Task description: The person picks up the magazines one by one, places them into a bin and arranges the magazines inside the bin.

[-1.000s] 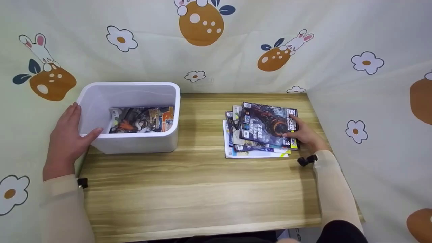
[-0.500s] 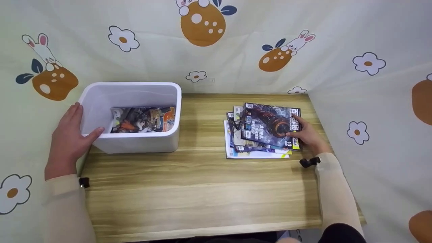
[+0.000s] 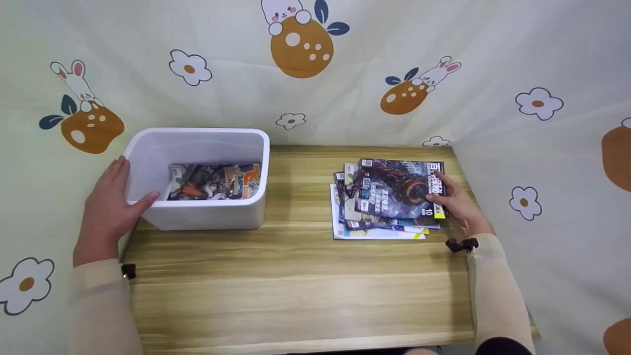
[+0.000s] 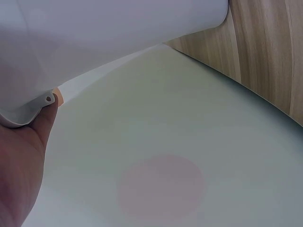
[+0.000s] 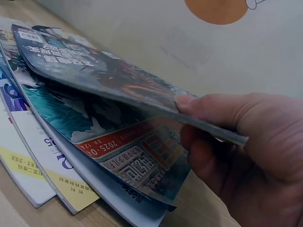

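My left hand holds the near left corner of a white plastic bin, thumb over the rim and fingers along its left side. Inside the bin lies a magazine with a colourful cover. At the right, my right hand pinches the right edge of a dark-covered magazine, thumb on top and fingers underneath. That edge is raised off the pile in the right wrist view, while the far end stays close over it. Below it, several more magazines lie fanned out.
Both bin and pile stand on a wood-grain table. A pale curtain printed with rabbits, oranges and flowers surrounds the table at the back and sides. The bin stands close to the left curtain.
The dark magazine's right edge has risen off the pile in my right hand, which has shifted slightly. My left hand keeps its place on the bin. The head view has tilted slightly.
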`<state>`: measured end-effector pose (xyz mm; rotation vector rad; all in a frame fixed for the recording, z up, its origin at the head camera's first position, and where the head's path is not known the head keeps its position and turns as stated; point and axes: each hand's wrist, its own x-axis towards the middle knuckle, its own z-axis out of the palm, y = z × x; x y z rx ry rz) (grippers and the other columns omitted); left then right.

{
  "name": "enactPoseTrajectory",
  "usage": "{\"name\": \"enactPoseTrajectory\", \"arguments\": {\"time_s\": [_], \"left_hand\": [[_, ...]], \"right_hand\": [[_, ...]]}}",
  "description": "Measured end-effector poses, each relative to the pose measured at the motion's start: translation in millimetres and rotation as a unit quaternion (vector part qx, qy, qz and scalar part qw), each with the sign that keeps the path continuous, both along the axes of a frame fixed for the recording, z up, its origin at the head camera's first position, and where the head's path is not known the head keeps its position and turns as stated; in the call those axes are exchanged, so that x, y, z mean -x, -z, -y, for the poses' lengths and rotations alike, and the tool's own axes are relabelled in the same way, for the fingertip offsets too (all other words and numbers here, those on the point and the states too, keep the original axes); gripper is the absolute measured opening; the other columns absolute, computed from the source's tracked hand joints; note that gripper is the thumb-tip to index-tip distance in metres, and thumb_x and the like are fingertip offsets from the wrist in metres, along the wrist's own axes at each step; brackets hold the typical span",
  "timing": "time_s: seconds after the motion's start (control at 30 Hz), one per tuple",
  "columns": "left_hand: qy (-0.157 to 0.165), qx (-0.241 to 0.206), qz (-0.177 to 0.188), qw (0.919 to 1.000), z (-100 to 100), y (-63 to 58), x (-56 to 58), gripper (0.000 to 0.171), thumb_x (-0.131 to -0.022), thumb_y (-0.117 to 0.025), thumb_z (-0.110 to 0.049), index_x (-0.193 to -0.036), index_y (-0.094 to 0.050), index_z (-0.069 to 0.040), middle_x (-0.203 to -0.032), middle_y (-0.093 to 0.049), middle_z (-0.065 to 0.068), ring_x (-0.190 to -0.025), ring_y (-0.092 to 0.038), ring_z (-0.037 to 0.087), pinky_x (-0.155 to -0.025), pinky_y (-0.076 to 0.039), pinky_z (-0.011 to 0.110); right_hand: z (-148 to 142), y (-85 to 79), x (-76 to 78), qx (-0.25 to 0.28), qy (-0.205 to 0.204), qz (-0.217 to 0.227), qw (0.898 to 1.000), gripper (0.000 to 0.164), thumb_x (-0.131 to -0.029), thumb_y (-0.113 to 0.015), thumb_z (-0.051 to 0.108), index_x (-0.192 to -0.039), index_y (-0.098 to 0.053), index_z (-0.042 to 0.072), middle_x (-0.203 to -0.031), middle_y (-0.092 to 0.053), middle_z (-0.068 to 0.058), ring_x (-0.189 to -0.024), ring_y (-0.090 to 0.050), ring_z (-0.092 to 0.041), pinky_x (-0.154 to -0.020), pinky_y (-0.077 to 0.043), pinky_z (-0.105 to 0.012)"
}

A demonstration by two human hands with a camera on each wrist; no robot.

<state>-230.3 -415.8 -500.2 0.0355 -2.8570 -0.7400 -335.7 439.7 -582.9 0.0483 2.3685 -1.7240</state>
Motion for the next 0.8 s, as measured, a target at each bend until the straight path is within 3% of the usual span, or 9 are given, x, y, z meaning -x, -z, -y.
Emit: {"name": "enactPoseTrajectory", "arguments": {"time_s": [0.13, 0.3, 0.43, 0.53, 0.8], "left_hand": [[0.000, -0.003, 0.003, 1.0000, -2.4, 1.4, -0.4, 0.112, -0.101, -0.064, -0.069, -0.178, -0.009, -0.007, -0.184, -0.009, 0.021, -0.169, -0.008, 0.046, -0.129, -0.011, 0.077], [0.001, -0.003, 0.001, 1.0000, -2.4, 1.6, 2.2, 0.112, -0.101, -0.065, -0.068, -0.178, -0.009, -0.008, -0.185, -0.008, 0.019, -0.170, -0.007, 0.045, -0.130, -0.010, 0.075], [0.000, -0.001, 0.000, 1.0000, -1.6, 0.3, 2.7, 0.112, -0.101, -0.064, -0.068, -0.178, -0.009, -0.008, -0.185, -0.008, 0.019, -0.170, -0.007, 0.045, -0.130, -0.009, 0.075], [0.001, 0.003, 0.003, 1.0000, -0.8, 0.5, 2.2, 0.112, -0.102, -0.064, -0.069, -0.178, -0.008, -0.008, -0.184, -0.008, 0.020, -0.170, -0.007, 0.045, -0.130, -0.009, 0.075], [0.006, 0.008, 0.002, 1.0000, 0.0, 0.1, 0.9, 0.112, -0.102, -0.064, -0.068, -0.177, -0.009, -0.006, -0.184, -0.008, 0.022, -0.169, -0.007, 0.046, -0.130, -0.009, 0.075]], "right_hand": [[-3.0, -0.2, -3.5, 0.008, 0.002, 0.011, 1.000, 0.102, -0.102, -0.081, 0.009, -0.180, -0.016, 0.020, -0.186, -0.004, -0.009, -0.169, -0.012, -0.029, -0.133, -0.025, -0.030], [-4.0, -1.6, -3.9, 0.028, 0.004, -0.002, 1.000, 0.101, -0.103, -0.078, 0.006, -0.180, -0.015, 0.021, -0.186, -0.004, -0.012, -0.165, -0.025, -0.030, -0.113, -0.043, -0.014], [-1.6, -1.2, -4.1, 0.043, 0.013, -0.002, 0.999, 0.100, -0.103, -0.078, 0.006, -0.180, -0.016, 0.025, -0.184, -0.014, -0.016, -0.144, -0.051, -0.023, -0.103, -0.055, -0.018], [0.4, 0.6, -4.3, 0.058, 0.020, 0.009, 0.998, 0.100, -0.104, -0.077, 0.006, -0.180, -0.016, 0.028, -0.183, -0.018, -0.019, -0.126, -0.061, -0.013, -0.098, -0.059, -0.021], [9.2, -3.5, -5.3, 0.094, 0.039, 0.017, 0.995, 0.100, -0.104, -0.077, 0.008, -0.180, -0.017, 0.033, -0.180, -0.022, -0.022, -0.116, -0.066, -0.013, -0.093, -0.063, -0.024]]}}
